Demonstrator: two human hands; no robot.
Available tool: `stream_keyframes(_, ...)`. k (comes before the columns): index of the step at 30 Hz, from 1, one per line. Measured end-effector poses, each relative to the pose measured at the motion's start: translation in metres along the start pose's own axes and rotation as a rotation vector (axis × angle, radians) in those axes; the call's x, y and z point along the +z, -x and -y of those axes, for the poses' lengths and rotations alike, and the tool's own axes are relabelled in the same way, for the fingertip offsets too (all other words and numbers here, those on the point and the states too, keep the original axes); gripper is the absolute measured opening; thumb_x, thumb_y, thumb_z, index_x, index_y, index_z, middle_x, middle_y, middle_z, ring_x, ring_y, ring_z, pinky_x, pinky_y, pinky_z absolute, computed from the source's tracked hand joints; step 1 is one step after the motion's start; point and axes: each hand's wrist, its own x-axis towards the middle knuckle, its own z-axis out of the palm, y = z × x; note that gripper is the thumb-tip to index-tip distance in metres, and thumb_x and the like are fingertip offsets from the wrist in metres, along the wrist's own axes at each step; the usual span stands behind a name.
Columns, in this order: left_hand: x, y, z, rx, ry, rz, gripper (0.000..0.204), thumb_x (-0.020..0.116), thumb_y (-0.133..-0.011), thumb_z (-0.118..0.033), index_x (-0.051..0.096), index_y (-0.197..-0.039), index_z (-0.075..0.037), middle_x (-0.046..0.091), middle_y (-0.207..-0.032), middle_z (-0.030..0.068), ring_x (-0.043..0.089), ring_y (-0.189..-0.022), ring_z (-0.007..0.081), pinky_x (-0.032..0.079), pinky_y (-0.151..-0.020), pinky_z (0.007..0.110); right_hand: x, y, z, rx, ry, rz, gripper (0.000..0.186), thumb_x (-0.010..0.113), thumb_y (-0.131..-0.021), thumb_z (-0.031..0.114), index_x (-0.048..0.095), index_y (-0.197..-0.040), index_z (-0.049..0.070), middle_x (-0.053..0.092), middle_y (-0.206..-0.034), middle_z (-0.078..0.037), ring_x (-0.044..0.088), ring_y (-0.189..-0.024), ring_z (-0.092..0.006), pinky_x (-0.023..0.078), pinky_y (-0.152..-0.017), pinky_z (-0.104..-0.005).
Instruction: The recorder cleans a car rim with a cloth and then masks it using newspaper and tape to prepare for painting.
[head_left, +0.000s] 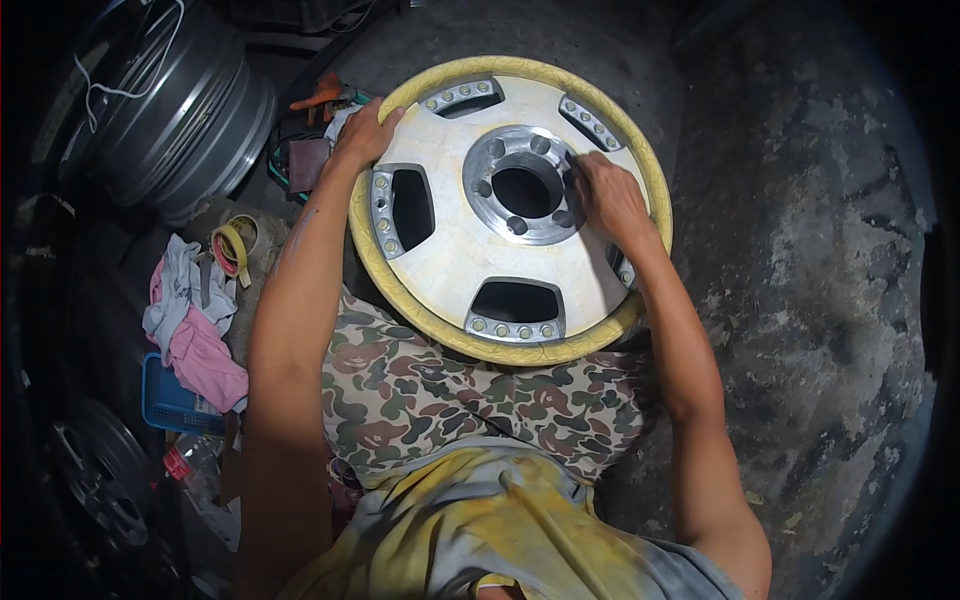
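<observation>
"Dark, patchy concrete floor (pixel 800 300) fills the right side, pale blotches all over it. What's the person busy with?"

"One big wheel (pixel 480 250), white across its face with a yellow rim. It sits in front of the camouflage trousers (pixel 400 385), its near edge right by the lap."

"And the hands?"

"Well apart, both at the wheel. Left hand (pixel 368 135) is closed over the yellow edge at the upper left, though its underside is hidden. Right hand (pixel 610 200) is over by the silver hub (pixel 476 172), fingers bent down at its right side — whether they pinch anything, I can't tell."

"Any detail on the wheel itself?"

"Dark cut-out windows around the face, with rows of round bolt heads along their outer edges. Bolt holes ring the open centre."

"What's on the left?"

"Bare silver rims (pixel 185 120) at the top, with a white cord (pixel 120 94) across them. Below, a roll of yellow tape (pixel 234 250) lies near a pink cloth (pixel 205 350), then a blue basket (pixel 165 395) and a clear plastic bottle (pixel 200 460). Lower still, another wheel, dark grey (pixel 100 480)."
</observation>
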Motion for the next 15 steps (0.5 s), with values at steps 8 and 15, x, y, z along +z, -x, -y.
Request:
stream_keyframes(8,-0.007,0.007,-0.01,-0.037,-0.019,0.046,0.07,0.053,-0.098,-0.052,0.044,-0.147,-0.002,0.052,-0.144,0.0231,0.048,-0.136,0.0362,0.038,-0.113,0.041,-0.002,0.009,0.008,0.074,0.035,-0.049,0.015,0.062,-0.09,0.011,0.066,-0.1,0.002,0.063,-0.093,-0.018,0.066,-0.082,-0.0386,0.053,-0.074,-0.0476)
stream_keyframes(15,-0.005,0.009,-0.012,0.023,-0.046,-0.024,0.067,0.054,-0.098,-0.049,0.047,-0.144,0.0,0.055,-0.14,0.0229,0.052,-0.132,0.0369,0.041,-0.11,0.043,0.011,0.002,0.005,0.141,-0.07,-0.102,0.018,0.059,-0.094,0.015,0.066,-0.099,0.0,0.065,-0.091,-0.021,0.066,-0.082,-0.0413,0.052,-0.073,-0.0487)
